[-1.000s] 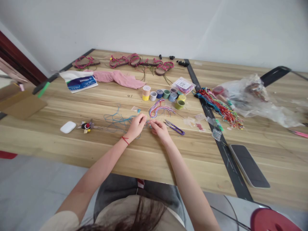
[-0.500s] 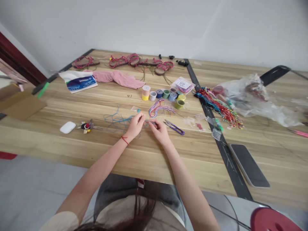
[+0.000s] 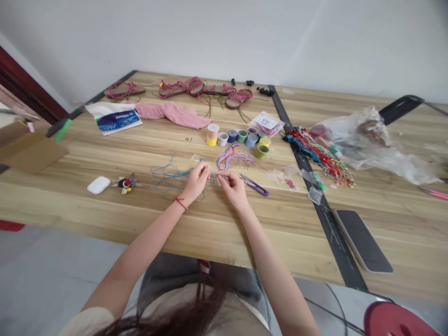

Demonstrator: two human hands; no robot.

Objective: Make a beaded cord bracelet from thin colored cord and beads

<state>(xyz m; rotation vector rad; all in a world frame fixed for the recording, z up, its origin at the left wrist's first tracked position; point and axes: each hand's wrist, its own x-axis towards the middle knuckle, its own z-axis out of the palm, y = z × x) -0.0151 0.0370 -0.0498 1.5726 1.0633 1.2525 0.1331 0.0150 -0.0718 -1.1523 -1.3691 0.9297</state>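
My left hand (image 3: 197, 180) is closed in a pinch on blue cord (image 3: 175, 174), whose loose strands trail over the table to the left. Facing it, my right hand (image 3: 232, 188) pinches the same cord, with a short stretch showing between the fingertips. Exactly how the strands run inside the fingers is hidden. Just past my hands lies a bundle of pink, white and blue threads (image 3: 229, 157). Purple-handled thread snips (image 3: 255, 185) rest to the right of my right hand. A small clear bag with blue beads (image 3: 199, 158) sits beyond my left hand.
Several thread spools (image 3: 232, 136) stand behind the hands. Rope sandals (image 3: 196, 88) and a pink cloth (image 3: 171, 114) lie farther back. At right are colourful braided cords (image 3: 320, 156), a plastic bag (image 3: 378, 144) and a phone (image 3: 363, 240). A white case (image 3: 98, 185) lies left.
My hands have shifted slightly apart at the fingertips, showing a little more cord between them. Everything else on the table stays in place.
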